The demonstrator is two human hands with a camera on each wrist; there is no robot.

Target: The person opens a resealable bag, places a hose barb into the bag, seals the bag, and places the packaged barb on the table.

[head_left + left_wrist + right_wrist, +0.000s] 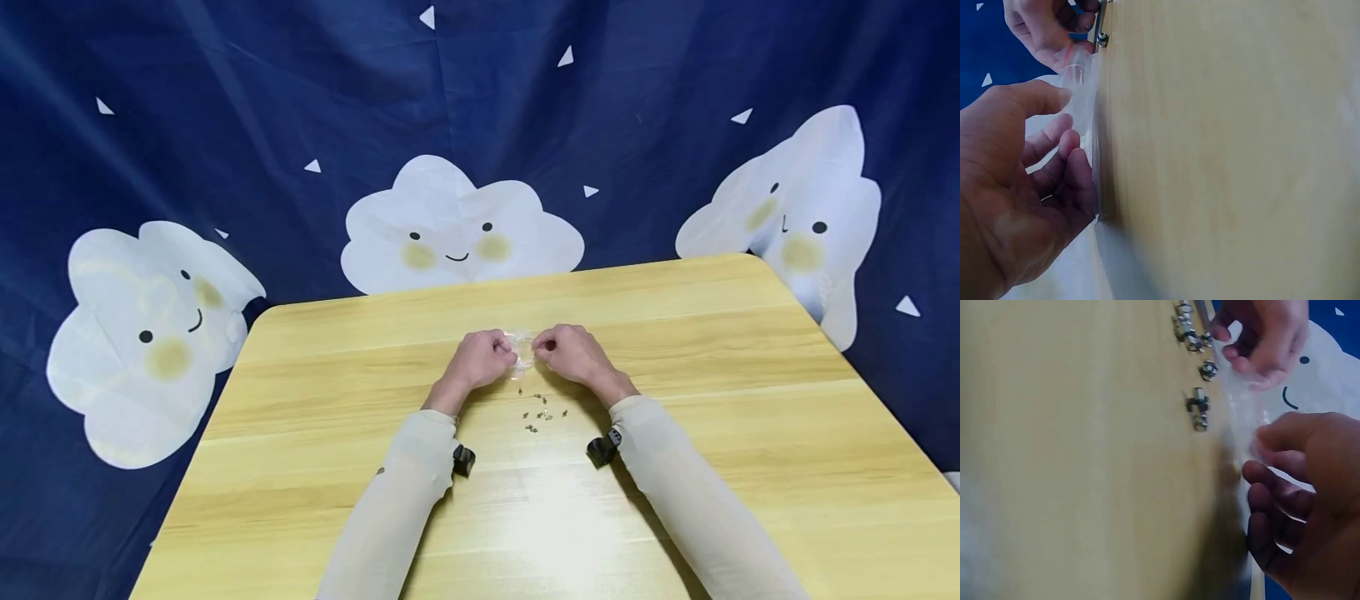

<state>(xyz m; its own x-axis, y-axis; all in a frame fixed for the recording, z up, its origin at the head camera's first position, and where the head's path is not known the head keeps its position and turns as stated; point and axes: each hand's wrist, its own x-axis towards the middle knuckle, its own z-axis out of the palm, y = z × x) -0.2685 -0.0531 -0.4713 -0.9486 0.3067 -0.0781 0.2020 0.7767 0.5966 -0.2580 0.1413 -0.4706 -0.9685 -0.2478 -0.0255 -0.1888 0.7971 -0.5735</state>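
Observation:
A small clear plastic bag (522, 353) is stretched between both hands just above the wooden table. My left hand (480, 360) holds its left side, thumb and fingers bent towards the film. On the opposite side, my right hand (573, 353) pinches the bag with thumb and forefinger. A thin red line runs along the bag (1079, 69) near the right hand in the left wrist view. Several small shiny metal pieces (1199, 409), like little fittings or screws, lie scattered on the tabletop nearer my body. Their exact kind is too small to tell.
The light wood-grain table (315, 467) has rounded far corners, and a bright reflection lies near its front. Behind it hangs a dark blue curtain (300, 75) with white clouds. Each sleeve carries a black wrist camera (463, 460).

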